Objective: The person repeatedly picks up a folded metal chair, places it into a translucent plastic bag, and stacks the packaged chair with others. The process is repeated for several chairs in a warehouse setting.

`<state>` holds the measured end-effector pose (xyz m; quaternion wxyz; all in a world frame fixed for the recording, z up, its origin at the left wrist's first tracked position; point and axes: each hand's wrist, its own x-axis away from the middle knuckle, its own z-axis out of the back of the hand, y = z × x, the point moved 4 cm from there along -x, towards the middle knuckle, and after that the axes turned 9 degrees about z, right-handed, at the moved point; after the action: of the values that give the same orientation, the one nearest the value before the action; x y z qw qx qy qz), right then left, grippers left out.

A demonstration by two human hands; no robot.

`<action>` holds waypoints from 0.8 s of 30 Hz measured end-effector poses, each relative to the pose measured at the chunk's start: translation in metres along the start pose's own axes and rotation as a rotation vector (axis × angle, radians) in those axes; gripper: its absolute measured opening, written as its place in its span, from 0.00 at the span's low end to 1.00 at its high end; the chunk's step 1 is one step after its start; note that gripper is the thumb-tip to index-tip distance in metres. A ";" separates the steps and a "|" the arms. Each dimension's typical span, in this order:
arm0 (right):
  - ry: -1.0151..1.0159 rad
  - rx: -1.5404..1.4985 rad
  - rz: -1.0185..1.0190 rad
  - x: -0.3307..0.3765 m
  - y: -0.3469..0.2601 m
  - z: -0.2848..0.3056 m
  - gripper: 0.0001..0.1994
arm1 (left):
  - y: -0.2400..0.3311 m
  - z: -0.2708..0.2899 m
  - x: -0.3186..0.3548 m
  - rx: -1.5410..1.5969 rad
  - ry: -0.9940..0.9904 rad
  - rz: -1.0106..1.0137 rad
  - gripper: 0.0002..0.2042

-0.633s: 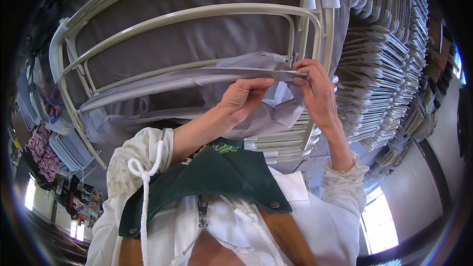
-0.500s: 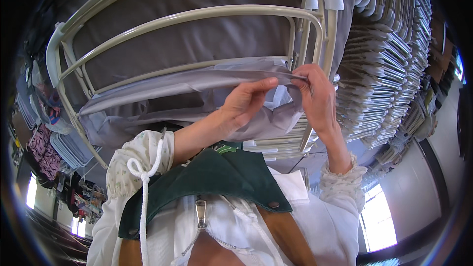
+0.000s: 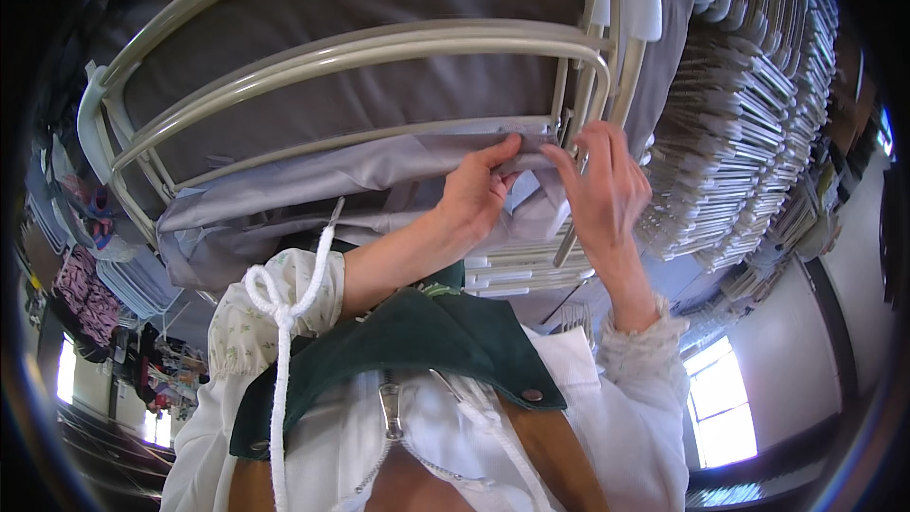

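Note:
A band of thin grey fabric [image 3: 379, 159] runs along the near side of a cream tubular metal frame [image 3: 379, 49]. My left hand [image 3: 474, 192] is closed on the fabric's right part, thumb on top and fingers curled beneath. Just to its right, my right hand [image 3: 609, 192] is raised by the frame's right side. Its thumb points toward the cloth, apart from the other fingers, and I see nothing between them. The fabric sags in loose folds below my left wrist. White plastic pieces [image 3: 643, 0] cap the frame's corners, and dark grey cloth [image 3: 360, 85] lies beneath the bars.
Stacked metal frames [image 3: 730, 142] with pale ends rise at the right. More pale tubes [image 3: 531, 270] lie under the fabric's near edge. A pink and black patterned cloth [image 3: 85, 289] and mixed items are at the left. White cords [image 3: 282, 351] hang from my clothing.
My right thumb and fingers have come off the fabric and spread apart. My left hand still grips it, slightly lower. The frame's middle bar has shifted and looks doubled by blur.

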<state>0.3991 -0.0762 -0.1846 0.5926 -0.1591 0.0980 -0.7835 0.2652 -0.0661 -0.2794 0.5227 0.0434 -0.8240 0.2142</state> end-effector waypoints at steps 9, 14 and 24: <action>-0.178 0.043 0.508 0.015 -0.001 -0.043 0.16 | 0.006 0.022 0.023 -0.441 -0.227 -0.045 0.12; -0.078 0.122 0.533 0.022 0.000 -0.055 0.16 | 0.190 0.096 0.204 -1.824 0.279 -1.602 0.20; -0.277 -0.188 0.374 -0.004 -0.008 -0.053 0.13 | 0.304 0.213 0.255 -2.237 0.329 -1.539 0.16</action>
<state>0.3740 -0.0723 -0.2318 0.7176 -0.2983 0.1160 -0.6185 -0.1185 0.1628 -0.2256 0.3554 0.0190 -0.2524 -0.8998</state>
